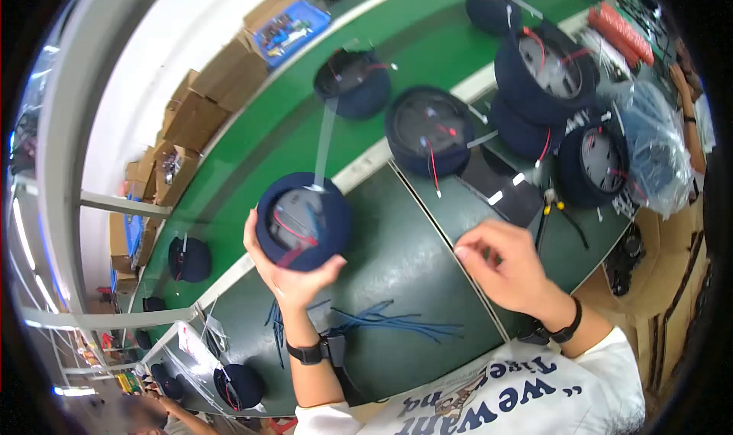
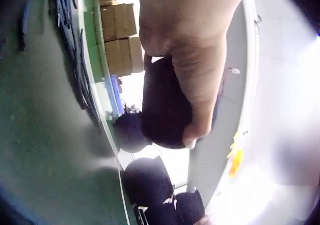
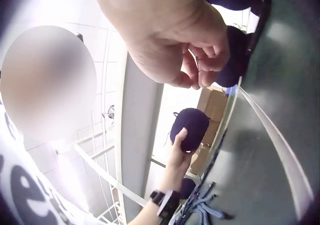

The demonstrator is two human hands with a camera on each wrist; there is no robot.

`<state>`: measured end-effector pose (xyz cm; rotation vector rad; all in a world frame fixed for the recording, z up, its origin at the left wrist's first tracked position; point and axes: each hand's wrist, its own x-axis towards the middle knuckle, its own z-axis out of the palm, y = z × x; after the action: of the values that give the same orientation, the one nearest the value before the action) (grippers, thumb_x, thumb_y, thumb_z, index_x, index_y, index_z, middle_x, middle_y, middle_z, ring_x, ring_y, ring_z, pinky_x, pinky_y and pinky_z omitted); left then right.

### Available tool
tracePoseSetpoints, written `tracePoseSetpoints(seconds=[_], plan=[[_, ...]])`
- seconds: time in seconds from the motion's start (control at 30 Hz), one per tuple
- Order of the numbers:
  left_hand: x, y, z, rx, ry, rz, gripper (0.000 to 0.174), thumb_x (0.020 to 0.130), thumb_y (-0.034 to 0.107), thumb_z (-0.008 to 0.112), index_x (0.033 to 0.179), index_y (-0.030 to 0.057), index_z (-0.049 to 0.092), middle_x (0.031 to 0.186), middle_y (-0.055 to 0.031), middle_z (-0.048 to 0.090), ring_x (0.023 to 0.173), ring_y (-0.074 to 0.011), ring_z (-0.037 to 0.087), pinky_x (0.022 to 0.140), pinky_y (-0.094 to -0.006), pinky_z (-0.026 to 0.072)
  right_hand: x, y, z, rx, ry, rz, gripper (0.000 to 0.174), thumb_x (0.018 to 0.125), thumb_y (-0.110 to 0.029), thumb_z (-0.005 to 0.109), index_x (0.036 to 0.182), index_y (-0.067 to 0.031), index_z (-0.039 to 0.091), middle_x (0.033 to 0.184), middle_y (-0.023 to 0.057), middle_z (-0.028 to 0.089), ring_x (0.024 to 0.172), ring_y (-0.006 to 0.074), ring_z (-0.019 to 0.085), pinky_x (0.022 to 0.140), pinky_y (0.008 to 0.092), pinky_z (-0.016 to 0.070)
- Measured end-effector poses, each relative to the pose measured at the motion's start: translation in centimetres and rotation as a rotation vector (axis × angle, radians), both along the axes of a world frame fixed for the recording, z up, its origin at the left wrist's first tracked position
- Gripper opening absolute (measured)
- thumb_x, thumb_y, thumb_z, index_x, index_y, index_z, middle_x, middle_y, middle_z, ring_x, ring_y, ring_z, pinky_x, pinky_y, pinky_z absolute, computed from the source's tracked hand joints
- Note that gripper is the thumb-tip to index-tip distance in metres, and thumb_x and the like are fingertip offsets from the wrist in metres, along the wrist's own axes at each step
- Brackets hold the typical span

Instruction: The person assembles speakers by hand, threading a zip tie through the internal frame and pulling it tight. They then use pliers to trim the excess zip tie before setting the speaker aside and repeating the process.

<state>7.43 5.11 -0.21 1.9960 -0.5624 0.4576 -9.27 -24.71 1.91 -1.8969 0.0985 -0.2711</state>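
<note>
My left hand [image 1: 294, 282] holds up a navy cap [image 1: 338, 225], fingers on its far side and thumb at its near rim. The inside faces the head camera, showing a grey lining, a red wire and a blue strip [image 1: 314, 219]. From outside, the dark crown [image 2: 162, 105] fills the space beside the thumb in the left wrist view. My right hand [image 1: 508, 267] hovers over the table on the right, fingers loosely curled and nothing visible in them. Seen from the right wrist, its fingertips [image 3: 205, 80] lie close to the thumb.
Loose blue strips [image 1: 389, 322] lie on the dark green table [image 1: 405, 259]. Several more wired caps [image 1: 429, 129] stand at the back and right, near yellow-handled cutters [image 1: 548, 200] and a clear plastic bag [image 1: 655, 145]. Beyond a pale rail runs a green belt [image 1: 286, 114] carrying caps, with cardboard boxes [image 1: 229, 76] behind.
</note>
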Motion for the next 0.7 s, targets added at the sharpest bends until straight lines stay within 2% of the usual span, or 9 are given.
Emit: tracePoseSetpoints(seconds=[0.07,0.1,0.23,0.4,0.43,0.53,0.57,0.63,0.7], plan=[[3.6,-0.1,-1.3,-0.224,0.145,0.087,0.123,0.057,0.022,0.104,0.157,0.0051,0.034,0.145,-0.0207,0.053,0.129,-0.032,0.058,0.113,-0.0458,0.0505,0.3,0.6,-2.9,0.007,0.027,0.065,0.008,0.096,-0.009,0.074,0.097,-0.0018,0.071,0.08,0.0093,0.066,0.066,0.0184,0.064,0.061,0.0328,0.0512],[6.2,0.5,-3.2,-0.136,0.106,0.199,0.122,0.059,0.015,0.103,0.158,0.0061,0.032,0.146,-0.0205,0.052,0.132,-0.0312,0.056,0.113,-0.0447,0.0491,0.4,0.8,-4.0,-0.018,0.046,0.107,0.009,0.096,-0.011,0.074,0.096,-0.0018,0.071,0.081,0.01,0.067,0.066,0.02,0.065,0.062,0.0341,0.0523],[12.2,-0.5,-7.3,-0.225,0.116,0.27,0.127,0.058,0.02,0.105,0.159,0.0045,0.029,0.153,-0.0218,0.046,0.138,-0.0311,0.05,0.118,-0.044,0.0419,0.0,1.5,-6.8,-0.186,0.048,0.237,0.009,0.095,-0.014,0.072,0.093,-0.0048,0.071,0.085,0.0091,0.07,0.076,0.0273,0.07,0.075,0.0419,0.0523],[11.1,5.1,1.5,0.623,0.151,0.447,0.126,0.051,0.016,0.104,0.156,-0.0046,0.037,0.149,-0.0296,0.051,0.143,-0.0402,0.049,0.122,-0.0469,0.041,-0.2,1.1,-7.0,-0.072,0.073,0.249,0.01,0.093,-0.015,0.072,0.092,-0.005,0.07,0.086,0.0091,0.072,0.083,0.0294,0.071,0.081,0.0443,0.0496],[8.9,4.1,4.8,0.66,0.091,0.608,0.104,0.06,0.01,0.098,0.15,-0.0027,0.048,0.14,-0.0278,0.058,0.13,-0.0391,0.059,0.111,-0.0448,0.0503,0.0,1.2,-7.1,-0.082,0.066,0.248,0.011,0.093,-0.016,0.072,0.092,-0.005,0.071,0.085,0.0091,0.072,0.084,0.0296,0.071,0.081,0.0446,0.0493],[8.1,-6.4,8.7,0.369,-0.059,0.345,0.044,0.085,0.005,0.078,0.128,0.0049,0.071,0.113,-0.0195,0.072,0.102,-0.0279,0.073,0.086,-0.037,0.0596,-0.3,1.4,-7.3,-0.134,0.044,0.256,0.013,0.093,-0.018,0.072,0.091,-0.005,0.071,0.085,0.0088,0.072,0.085,0.0307,0.07,0.082,0.0454,0.0485],[9.2,-10.2,7.5,0.364,-0.144,0.137,0.036,0.091,0.013,0.078,0.126,0.0059,0.073,0.109,-0.0168,0.076,0.098,-0.0252,0.075,0.086,-0.0378,0.0609,-0.4,1.5,-7.3,-0.155,0.035,0.254,0.013,0.093,-0.018,0.072,0.091,-0.0051,0.071,0.085,0.0088,0.072,0.085,0.0305,0.07,0.082,0.0453,0.0483],[13.5,-15.6,2.2,0.59,-0.152,0.019,0.056,0.095,0.036,0.077,0.143,0.0134,0.061,0.126,-0.0215,0.07,0.113,-0.0415,0.069,0.098,-0.0523,0.0556,-0.4,1.6,-7.4,-0.207,0.014,0.244,0.013,0.093,-0.018,0.072,0.091,-0.0053,0.071,0.086,0.0087,0.073,0.086,0.0302,0.071,0.082,0.045,0.0481],[16.1,-18.9,-0.2,0.694,0.12,0.05,0.056,0.096,0.04,0.076,0.145,0.023,0.053,0.116,-0.024,0.068,0.112,-0.0512,0.065,0.095,-0.0545,0.0551,-0.3,1.6,-7.7,-0.201,0.001,0.262,0.013,0.093,-0.017,0.071,0.091,-0.0047,0.071,0.086,0.0097,0.073,0.085,0.0308,0.072,0.081,0.045,0.0507]])
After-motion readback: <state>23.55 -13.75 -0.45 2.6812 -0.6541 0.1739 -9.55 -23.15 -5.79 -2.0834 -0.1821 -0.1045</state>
